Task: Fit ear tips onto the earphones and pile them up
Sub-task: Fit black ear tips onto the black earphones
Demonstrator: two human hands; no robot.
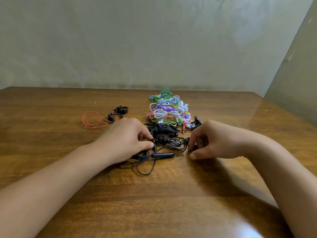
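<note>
Black earphones (163, 146) are spread in a tangle of thin cable on the wooden surface (154, 203), between the two hands. An earbud (152, 139) at the left side of the tangle is pinched by the left hand (127, 140), with the thumb tip (151, 144) pressed just below it and the index finger curled over it from above; the remaining fingers are folded toward the cable. The grip of the left hand is thus closed on the earbud. The right hand (211, 140) is held with its fingers curled downward, and a small dark piece (193, 147) is seen between the fingertips and the thumb; what this piece is cannot be told, though it appears to be gripped. An inline remote (163, 155) lies on the cable between the hands, and a loose loop of cable is trailed toward the near edge.

Just behind the black tangle, a pile of coloured earphones (167, 109) is stacked, with white, purple, green, blue and pink cords bundled together. Well to the left of that pile, a red-corded sport earphone (104, 117) with black ear hooks is laid apart. Behind the surface a pale wall (120, 40) is seen.
</note>
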